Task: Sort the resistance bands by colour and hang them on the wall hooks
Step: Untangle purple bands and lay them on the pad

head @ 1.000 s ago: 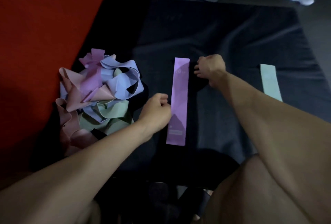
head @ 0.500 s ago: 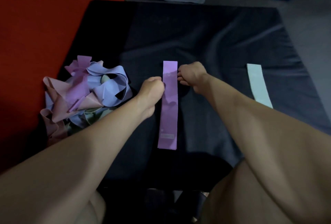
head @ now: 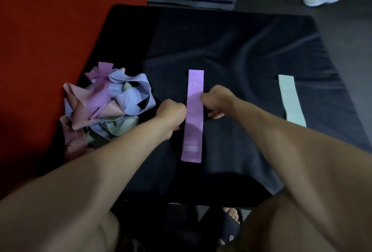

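Purple band (head: pixel 193 115) flat, mid-mat (head: pixel 231 50). Left hand (head: pixel 171 114) and right hand (head: pixel 216 101) curled at its long edges; pinch cannot be told. Mint band (head: pixel 290 100) near right edge; pile (head: pixel 106 102) at left edge.

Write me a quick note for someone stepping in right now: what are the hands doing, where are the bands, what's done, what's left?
Left hand and right hand: curled at either edge of the purple band, which lies flat on the black mat; whether they grip it is unclear.
Mint band: flat, further right.
Pile of bands: mixed colours, tangled, at the mat's left edge.
Done: two bands laid out.
Left: sort the pile, hang everything; no hooks in view.
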